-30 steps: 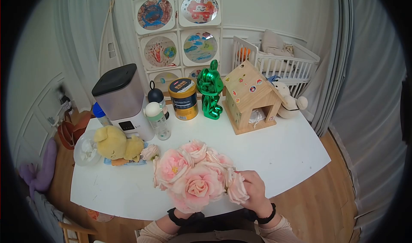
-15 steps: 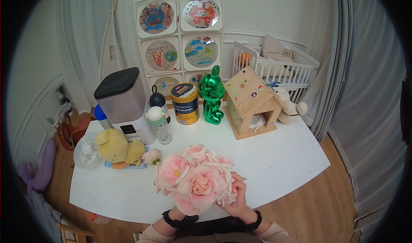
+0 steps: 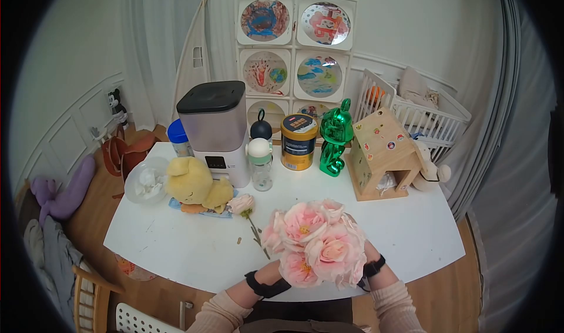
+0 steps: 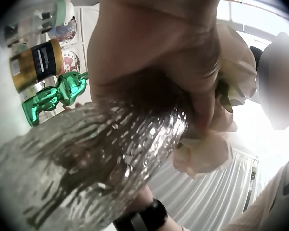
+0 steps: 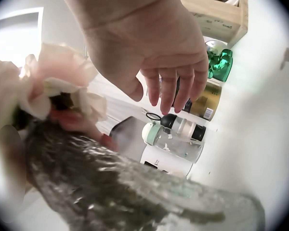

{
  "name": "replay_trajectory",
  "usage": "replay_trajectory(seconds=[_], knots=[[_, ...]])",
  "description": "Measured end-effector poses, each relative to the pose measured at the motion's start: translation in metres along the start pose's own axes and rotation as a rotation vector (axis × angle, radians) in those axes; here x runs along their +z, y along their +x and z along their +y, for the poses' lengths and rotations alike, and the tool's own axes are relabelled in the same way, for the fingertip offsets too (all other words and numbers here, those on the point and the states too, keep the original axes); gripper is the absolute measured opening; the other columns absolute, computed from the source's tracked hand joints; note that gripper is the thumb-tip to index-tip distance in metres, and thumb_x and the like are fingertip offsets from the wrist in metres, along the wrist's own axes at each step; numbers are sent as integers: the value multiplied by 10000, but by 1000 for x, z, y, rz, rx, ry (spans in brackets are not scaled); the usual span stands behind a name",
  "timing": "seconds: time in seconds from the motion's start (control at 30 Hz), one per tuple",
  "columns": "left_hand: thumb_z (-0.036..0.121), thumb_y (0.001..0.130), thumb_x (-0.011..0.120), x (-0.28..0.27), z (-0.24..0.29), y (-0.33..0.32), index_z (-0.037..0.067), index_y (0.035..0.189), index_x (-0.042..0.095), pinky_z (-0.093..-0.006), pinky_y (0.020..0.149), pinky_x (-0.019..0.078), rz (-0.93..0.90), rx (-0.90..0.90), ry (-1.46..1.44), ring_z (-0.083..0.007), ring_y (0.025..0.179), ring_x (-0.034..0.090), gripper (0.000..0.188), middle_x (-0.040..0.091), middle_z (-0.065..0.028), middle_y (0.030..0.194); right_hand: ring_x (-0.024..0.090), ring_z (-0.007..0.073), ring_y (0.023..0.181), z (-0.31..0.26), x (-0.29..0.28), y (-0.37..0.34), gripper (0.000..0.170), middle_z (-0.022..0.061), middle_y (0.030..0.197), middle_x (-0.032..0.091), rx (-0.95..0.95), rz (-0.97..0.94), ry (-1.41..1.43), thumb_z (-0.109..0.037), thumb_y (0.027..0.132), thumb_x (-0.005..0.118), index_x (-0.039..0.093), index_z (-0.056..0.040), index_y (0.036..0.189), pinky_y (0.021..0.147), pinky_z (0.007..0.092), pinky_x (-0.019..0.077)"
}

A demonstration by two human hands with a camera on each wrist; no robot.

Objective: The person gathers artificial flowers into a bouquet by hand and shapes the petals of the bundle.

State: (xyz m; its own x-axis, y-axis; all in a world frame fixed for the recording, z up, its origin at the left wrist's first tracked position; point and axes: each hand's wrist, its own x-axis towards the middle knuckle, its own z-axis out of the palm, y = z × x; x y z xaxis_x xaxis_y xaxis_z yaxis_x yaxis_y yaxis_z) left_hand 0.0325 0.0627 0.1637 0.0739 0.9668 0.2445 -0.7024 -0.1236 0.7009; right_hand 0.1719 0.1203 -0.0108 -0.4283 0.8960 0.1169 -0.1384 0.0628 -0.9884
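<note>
Several pink roses (image 3: 335,248) bunch together low in the head view, above the table's front edge. Their stems run down into a clear ribbed glass vase (image 4: 106,163), which tilts in the left wrist view. My left hand (image 4: 154,53) grips the vase around its neck, just under the blooms. On the other side, my right hand (image 5: 151,53) is held beside the bouquet with its fingers loosely spread and nothing in them. The blooms hide most of both hands in the head view. A single rose (image 3: 241,203) lies on the table, its stem pointing toward the bouquet.
On the white table (image 3: 176,256) stand a dispenser (image 3: 214,133), a clear bottle (image 3: 260,165), a yellow tin (image 3: 298,145), a shiny green figure (image 3: 335,139) and a wooden house (image 3: 382,156). A yellow plush toy (image 3: 194,183) lies beside a clear bowl (image 3: 132,183).
My right hand has let go of the rose at the bouquet's right side. The bouquet has shifted right, uncovering the single rose's stem. The head view has turned left.
</note>
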Motion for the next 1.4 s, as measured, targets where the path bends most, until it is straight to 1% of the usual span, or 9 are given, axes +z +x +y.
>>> replay_trajectory(seconds=[0.2, 0.37, 0.67, 0.8, 0.9, 0.97, 1.03, 1.27, 1.4], knots=[[314, 907, 455, -26, -15, -42, 75, 1314, 299, -419, 999, 360, -25, 14, 15, -282, 1188, 409, 497, 399, -161, 1275, 529, 227, 1055, 15, 37, 105, 591, 160, 1288, 417, 4, -483, -578, -308, 856, 561, 317, -64, 1335, 877, 342, 451], [308, 910, 455, -72, 3, -71, 72, 1318, 292, -406, 1002, 358, -32, 60, 52, -273, 1193, 408, 500, 398, -157, 1281, 469, 325, 1119, 2, 95, 139, 766, 151, 1429, 190, -424, -472, -1086, -290, 772, 652, 225, -88, 1375, 925, 369, 423], [299, 914, 456, -88, 7, -75, 67, 1327, 279, -383, 1008, 355, -31, 29, 73, -257, 1201, 406, 506, 396, -152, 1291, 495, 323, 1060, 25, 109, 152, 489, 134, 1147, 533, -343, -436, -1210, -260, 715, 672, 479, -61, 1118, 865, 396, 432], [294, 916, 456, -79, 1, -65, 65, 1331, 273, -373, 1011, 354, -35, -56, 42, -249, 1204, 405, 508, 395, -149, 1296, 579, 345, 835, 19, 62, 140, 406, 164, 924, 578, -411, -15, -875, -165, 723, 655, 471, -59, 1068, 744, 414, 461], [291, 917, 456, -67, -12, -54, 63, 1334, 269, -365, 1013, 353, -62, -145, 20, -244, 1207, 404, 510, 395, -147, 1299, 562, 369, 927, -39, -9, 107, 468, 195, 1035, 538, -598, 527, -722, -53, 731, 641, 439, -33, 1152, 759, 395, 462], [289, 918, 456, -68, -16, -50, 62, 1336, 266, -360, 1014, 352, -85, -195, 11, -240, 1209, 404, 512, 395, -146, 1302, 530, 183, 978, -78, -50, 64, 411, 95, 1067, 532, -720, 883, -529, -49, 765, 654, 461, -15, 1126, 822, 300, 429], [287, 919, 456, -71, -17, -45, 61, 1338, 263, -355, 1016, 352, -111, -231, 7, -237, 1210, 404, 513, 394, -144, 1304, 540, 164, 972, -112, -71, 9, 352, 79, 1100, 530, -874, 1089, -307, -20, 811, 598, 470, -7, 1139, 814, 277, 445], [279, 923, 456, -62, -23, -25, 57, 1344, 253, -337, 1020, 350, -142, -297, 20, -224, 1217, 402, 518, 393, -140, 1312, 582, 225, 897, -128, -46, -118, 429, 128, 1094, 548, -1005, 1111, -222, -168, 821, 600, 457, 26, 1175, 677, 308, 502], [292, 926, 449, -63, -27, -26, 61, 1350, 245, -339, 1029, 338, -149, -300, 54, -225, 1229, 387, 525, 378, -138, 1326, 588, 220, 808, -106, -22, -118, 538, 163, 1032, 562, -908, 1231, -779, -196, 805, 606, 410, 84, 1221, 622, 316, 518]])
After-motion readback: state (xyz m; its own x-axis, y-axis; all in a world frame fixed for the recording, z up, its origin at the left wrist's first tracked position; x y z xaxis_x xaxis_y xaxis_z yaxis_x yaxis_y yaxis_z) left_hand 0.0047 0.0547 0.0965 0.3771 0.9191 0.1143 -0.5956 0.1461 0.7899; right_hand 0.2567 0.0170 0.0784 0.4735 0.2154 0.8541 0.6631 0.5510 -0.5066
